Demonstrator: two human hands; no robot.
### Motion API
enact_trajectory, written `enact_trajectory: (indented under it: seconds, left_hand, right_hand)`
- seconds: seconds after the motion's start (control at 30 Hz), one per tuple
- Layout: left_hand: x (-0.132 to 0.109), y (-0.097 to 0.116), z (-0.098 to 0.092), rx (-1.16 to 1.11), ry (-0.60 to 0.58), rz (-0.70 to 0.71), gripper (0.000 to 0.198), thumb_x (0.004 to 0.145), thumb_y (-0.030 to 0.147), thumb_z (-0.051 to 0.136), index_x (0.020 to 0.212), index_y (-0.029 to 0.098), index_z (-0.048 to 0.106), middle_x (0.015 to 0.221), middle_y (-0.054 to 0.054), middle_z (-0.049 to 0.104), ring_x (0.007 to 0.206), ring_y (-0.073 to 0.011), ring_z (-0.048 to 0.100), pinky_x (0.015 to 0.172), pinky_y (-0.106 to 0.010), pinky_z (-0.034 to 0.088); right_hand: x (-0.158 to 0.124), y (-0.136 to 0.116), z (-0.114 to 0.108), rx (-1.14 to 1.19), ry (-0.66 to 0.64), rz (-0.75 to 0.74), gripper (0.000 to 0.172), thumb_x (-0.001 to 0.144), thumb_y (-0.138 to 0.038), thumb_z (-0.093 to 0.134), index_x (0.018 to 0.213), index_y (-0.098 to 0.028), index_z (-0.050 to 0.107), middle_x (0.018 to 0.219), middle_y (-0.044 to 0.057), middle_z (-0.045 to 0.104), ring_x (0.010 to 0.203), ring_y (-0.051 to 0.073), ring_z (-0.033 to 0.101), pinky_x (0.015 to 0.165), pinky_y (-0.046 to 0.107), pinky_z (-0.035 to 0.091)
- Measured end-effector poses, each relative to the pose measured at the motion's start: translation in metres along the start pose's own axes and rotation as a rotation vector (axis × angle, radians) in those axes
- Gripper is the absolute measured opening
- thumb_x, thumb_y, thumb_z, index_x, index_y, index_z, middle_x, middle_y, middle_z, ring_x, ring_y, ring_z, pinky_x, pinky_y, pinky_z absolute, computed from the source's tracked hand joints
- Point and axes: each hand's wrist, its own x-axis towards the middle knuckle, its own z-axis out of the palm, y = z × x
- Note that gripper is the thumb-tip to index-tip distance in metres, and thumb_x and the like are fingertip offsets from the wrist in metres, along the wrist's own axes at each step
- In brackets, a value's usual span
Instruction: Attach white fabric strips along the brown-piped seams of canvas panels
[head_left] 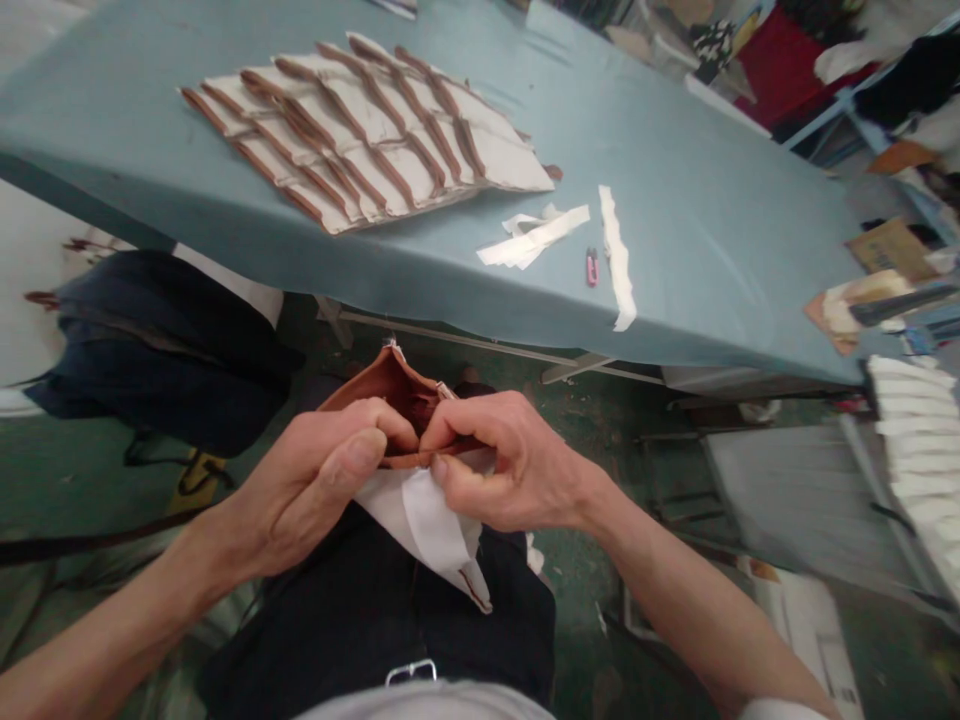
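Note:
Over my lap I hold a brown and white pouch-like piece point(386, 385), its brown mouth gaping upward and its pale outside hanging down. My left hand point(322, 470) is closed on the left part of the near rim, fingertips tucked just inside. Close beside it, my right hand point(506, 455) pinches the same brown rim between thumb and forefinger. A white strip point(431, 525) hangs below the pinch, against the pale outside. The fingertips of both hands nearly meet, and what lies deep inside the piece is in shadow.
On the blue-covered table point(720, 220) overlapping white pieces with brown edges point(367, 130) lie in rows. Nearer are white strips point(536, 235) and a small pink tool point(592, 267). A dark bag point(165, 340) sits left; more white pieces point(919, 440) are stacked at right.

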Motion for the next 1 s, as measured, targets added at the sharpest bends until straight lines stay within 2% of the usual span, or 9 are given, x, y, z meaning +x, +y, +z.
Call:
enact_trajectory:
  seconds: [0.1,0.17,0.23,0.4,0.53,0.7,0.8,0.9,1.0]
  left_hand:
    - [0.005,0.003,-0.006,0.164,-0.068,0.141,0.027,0.106,0.019,0.054,0.080,0.023,0.059,0.067,0.004,0.063,0.056,-0.0123,0.055,0.056,-0.026,0.039]
    - [0.005,-0.001,-0.007,0.302,-0.028,0.232,0.032,0.105,0.020,0.058,0.073,0.024,0.055,0.062,0.004,0.059,0.054,-0.0135,0.050,0.055,-0.029,0.035]
    - [0.001,-0.009,-0.007,0.369,0.009,0.259,0.038,0.105,0.025,0.058,0.068,0.024,0.051,0.058,0.003,0.056,0.053,-0.0146,0.047,0.054,-0.031,0.032]
    - [-0.003,-0.019,-0.007,0.272,-0.064,0.107,0.045,0.109,0.045,0.057,0.070,0.023,0.055,0.060,0.003,0.056,0.053,-0.0137,0.049,0.055,-0.030,0.034]
    - [0.007,-0.005,-0.007,0.115,-0.144,0.037,0.040,0.109,0.043,0.056,0.075,0.022,0.058,0.064,0.006,0.056,0.055,-0.0114,0.049,0.055,-0.025,0.034]
    - [0.021,0.012,-0.008,-0.043,-0.242,-0.175,0.050,0.102,0.045,0.066,0.064,0.021,0.045,0.060,0.008,0.038,0.054,-0.0093,0.033,0.049,-0.022,0.026]
    - [0.024,0.017,-0.005,-0.186,-0.332,-0.284,0.050,0.099,0.046,0.068,0.064,0.021,0.042,0.062,0.008,0.033,0.056,-0.0090,0.028,0.047,-0.022,0.023]
    - [0.023,0.022,0.001,-0.233,-0.350,-0.292,0.048,0.099,0.041,0.066,0.064,0.022,0.040,0.062,0.009,0.032,0.055,-0.0084,0.028,0.046,-0.021,0.023]
    - [0.018,0.023,0.008,-0.169,-0.332,-0.185,0.045,0.103,0.032,0.058,0.065,0.022,0.037,0.060,0.009,0.032,0.052,-0.0077,0.028,0.047,-0.022,0.024]
  right_hand:
    - [-0.001,0.002,0.003,-0.054,0.011,-0.010,0.009,0.079,-0.019,0.056,0.074,-0.020,0.062,0.066,-0.004,0.060,0.059,0.010,0.050,0.060,0.024,0.038]
    - [-0.001,0.005,0.006,-0.061,0.022,-0.017,0.009,0.080,-0.019,0.056,0.073,-0.021,0.062,0.066,-0.003,0.061,0.059,0.010,0.052,0.061,0.024,0.039]
    - [-0.001,0.008,0.009,-0.061,0.027,-0.010,0.010,0.081,-0.020,0.056,0.073,-0.021,0.061,0.066,-0.003,0.061,0.059,0.011,0.052,0.062,0.025,0.039]
    - [-0.004,0.013,0.007,-0.121,-0.002,-0.042,0.012,0.088,-0.021,0.058,0.078,-0.021,0.064,0.070,-0.002,0.066,0.063,0.012,0.054,0.065,0.026,0.039]
    - [-0.007,0.012,0.001,-0.212,-0.019,-0.127,0.013,0.096,-0.021,0.062,0.083,-0.022,0.065,0.075,-0.001,0.069,0.069,0.014,0.057,0.069,0.027,0.039]
    - [-0.012,0.007,-0.004,-0.288,-0.071,-0.139,0.023,0.107,-0.036,0.063,0.088,-0.023,0.064,0.077,0.000,0.068,0.072,0.015,0.059,0.071,0.029,0.038]
    - [-0.018,0.004,-0.008,-0.349,-0.101,-0.154,0.025,0.111,-0.038,0.059,0.092,-0.022,0.065,0.077,0.000,0.066,0.073,0.016,0.060,0.068,0.030,0.036]
    - [-0.023,0.006,-0.010,-0.396,-0.100,-0.167,0.026,0.111,-0.037,0.059,0.091,-0.022,0.065,0.076,0.000,0.065,0.073,0.016,0.060,0.066,0.031,0.033]
    - [-0.029,0.012,-0.013,-0.399,-0.117,-0.214,0.029,0.111,-0.040,0.061,0.089,-0.022,0.065,0.074,-0.001,0.064,0.071,0.016,0.058,0.066,0.030,0.033]
